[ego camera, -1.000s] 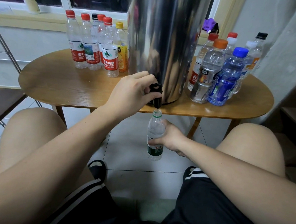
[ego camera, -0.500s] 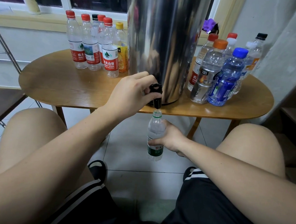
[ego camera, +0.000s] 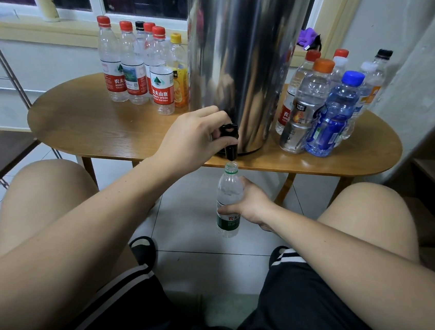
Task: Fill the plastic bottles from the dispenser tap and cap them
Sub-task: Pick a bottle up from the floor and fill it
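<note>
Filling looks underway on one bottle [ego camera: 229,193], uncapped and held upright below the worktop's [ego camera: 94,130] front edge, its mouth just under the tap [ego camera: 229,139] of the steel dispenser [ego camera: 238,59]. The right hand [ego camera: 252,203] grips it round the middle, fingers and thumb wrapped about it. The left hand [ego camera: 192,140] has its fingers curled on the black tap lever. No stream is clear enough to see, and the water level is hard to read. Capping this one remains, and no loose cap shows. Capped bottles stand in a left group [ego camera: 137,70] and a right group [ego camera: 324,103] beside the dispenser. I cannot tell which are filled.
</note>
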The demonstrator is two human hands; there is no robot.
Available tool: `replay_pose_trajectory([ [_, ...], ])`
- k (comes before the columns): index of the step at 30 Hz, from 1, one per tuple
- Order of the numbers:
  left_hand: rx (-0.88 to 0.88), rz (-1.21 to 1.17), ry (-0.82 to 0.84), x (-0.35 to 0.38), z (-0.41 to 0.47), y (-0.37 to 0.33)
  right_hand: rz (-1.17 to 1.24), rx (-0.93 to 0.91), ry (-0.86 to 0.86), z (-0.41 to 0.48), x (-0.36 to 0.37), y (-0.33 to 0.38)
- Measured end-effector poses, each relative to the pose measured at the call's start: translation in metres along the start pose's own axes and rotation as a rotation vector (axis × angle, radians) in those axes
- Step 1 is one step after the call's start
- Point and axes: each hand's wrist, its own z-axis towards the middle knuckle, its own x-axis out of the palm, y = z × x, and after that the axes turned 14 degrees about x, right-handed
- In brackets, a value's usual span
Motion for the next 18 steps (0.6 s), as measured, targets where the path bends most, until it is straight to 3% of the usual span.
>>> replay_pose_trajectory([
  [18, -0.010, 0.008, 0.001, 0.0009, -0.0008, 0.0014, -0.010, -0.008, -0.019, 0.0008, 0.0002, 0.0003],
])
